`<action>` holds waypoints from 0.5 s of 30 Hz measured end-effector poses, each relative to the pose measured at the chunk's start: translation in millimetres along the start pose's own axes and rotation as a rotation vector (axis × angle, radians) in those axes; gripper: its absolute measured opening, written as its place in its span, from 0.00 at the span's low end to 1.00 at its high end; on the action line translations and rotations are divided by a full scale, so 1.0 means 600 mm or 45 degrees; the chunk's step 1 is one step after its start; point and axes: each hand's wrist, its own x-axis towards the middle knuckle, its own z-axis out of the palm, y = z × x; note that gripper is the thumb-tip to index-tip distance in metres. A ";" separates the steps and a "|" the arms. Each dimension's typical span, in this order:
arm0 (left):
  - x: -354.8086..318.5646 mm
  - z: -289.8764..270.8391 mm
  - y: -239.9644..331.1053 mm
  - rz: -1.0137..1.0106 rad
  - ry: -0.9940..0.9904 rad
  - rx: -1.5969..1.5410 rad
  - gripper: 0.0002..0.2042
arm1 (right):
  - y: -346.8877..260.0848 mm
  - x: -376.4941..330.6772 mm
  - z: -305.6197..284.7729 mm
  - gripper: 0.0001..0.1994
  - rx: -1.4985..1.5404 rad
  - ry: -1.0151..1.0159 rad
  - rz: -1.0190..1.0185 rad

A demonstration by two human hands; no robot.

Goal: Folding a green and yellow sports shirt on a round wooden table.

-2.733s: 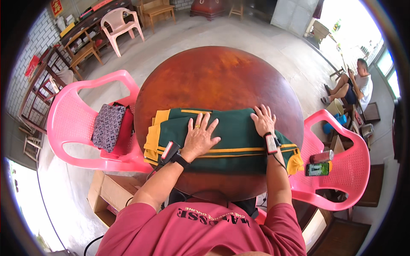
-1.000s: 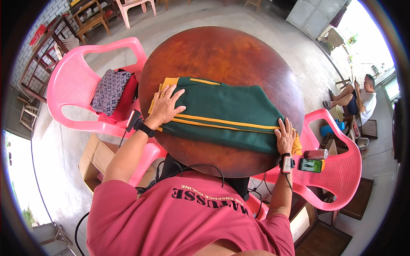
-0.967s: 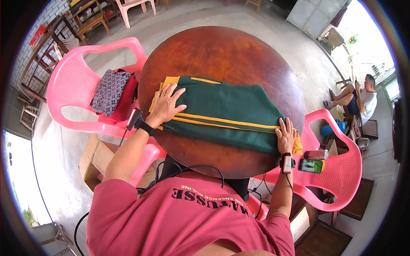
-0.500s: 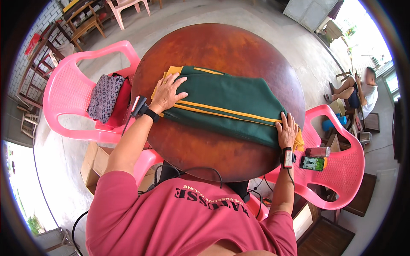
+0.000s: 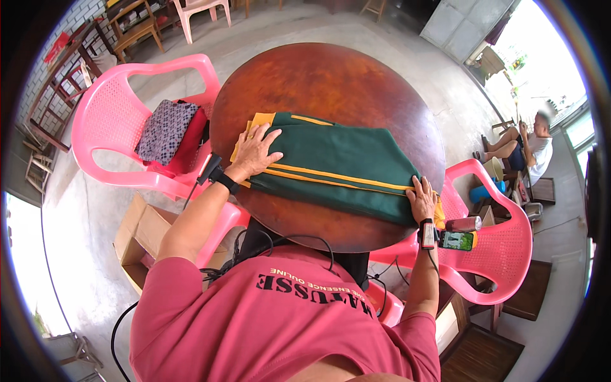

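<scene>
A folded dark green garment (image 5: 337, 149) with yellow stripes and yellow trim lies on the round brown wooden table (image 5: 331, 76). My left hand (image 5: 256, 153) rests on its left end, fingers spread, close to the yellow edge. At the right end my right hand (image 5: 422, 200) lies flat on the cloth near the table's rim, its fingers extended. Some yellow cloth hangs past the rim beside that hand. Neither hand grips the fabric. Which kind of garment it is cannot be made out from the folds.
Folded patterned and red clothes (image 5: 167, 132) sit on a pink plastic chair (image 5: 102, 124) at left. Another pink chair (image 5: 506, 239) at right holds a phone (image 5: 457, 240) and a can (image 5: 463, 224). A cardboard box (image 5: 137, 239) stands lower left. A person (image 5: 538, 143) sits far right.
The view has shifted slightly, so the table sits a little lower in it. Both hands stay on the garment, which keeps its shape.
</scene>
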 end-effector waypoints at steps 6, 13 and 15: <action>0.028 -0.018 0.019 -0.027 -0.056 -0.016 0.29 | -0.175 0.039 -0.060 0.28 0.088 0.171 -0.279; 0.084 0.002 0.062 -0.049 -0.213 0.286 0.30 | -0.364 0.116 -0.023 0.29 0.221 -0.037 -0.660; 0.068 0.011 0.055 -0.106 -0.173 0.261 0.30 | -0.360 0.132 -0.012 0.29 0.207 -0.094 -0.670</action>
